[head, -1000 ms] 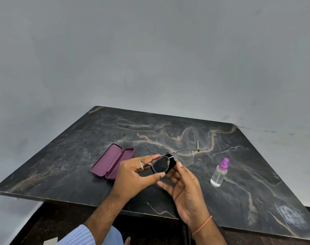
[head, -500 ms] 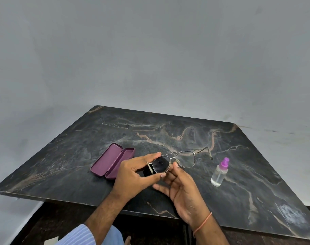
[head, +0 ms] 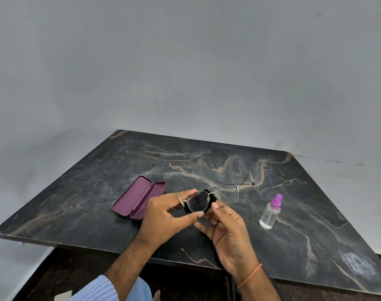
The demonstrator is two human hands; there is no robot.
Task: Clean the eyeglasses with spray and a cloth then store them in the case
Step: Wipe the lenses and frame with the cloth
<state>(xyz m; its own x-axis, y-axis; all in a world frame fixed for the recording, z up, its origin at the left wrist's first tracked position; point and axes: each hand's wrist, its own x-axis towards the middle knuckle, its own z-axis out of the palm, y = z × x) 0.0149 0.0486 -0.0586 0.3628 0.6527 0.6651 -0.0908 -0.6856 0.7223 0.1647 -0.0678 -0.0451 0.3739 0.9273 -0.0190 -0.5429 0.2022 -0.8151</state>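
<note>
Two hands are busy just above the dark marble worktop (head: 98, 192). Your left hand (head: 163, 220) pinches the eyeglasses (head: 213, 197) by the rim of one lens, thumb under and fingers on top. Your right hand (head: 230, 233) pinches a black cloth (head: 207, 206) behind that same lens, thumb near the nose bridge.

Watch out, I think. The wire frame looks thin, so a hard rub could bend it or pop the lens out. One arm of the eyeglasses sticks out past your right hand, toward the far side of the worktop, and could catch on something if you swing it. If your thumb slips off the cloth, it may smudge the glass again.

Your left grip holds the eyeglasses at their left end; the other lens hangs free beyond your right fingers. The open purple case (head: 139, 199) lies just left of the eyeglasses, ready for later. The spray bottle (head: 271, 212) with its pink cap stands upright to the right of them, apart from your hands.
</note>
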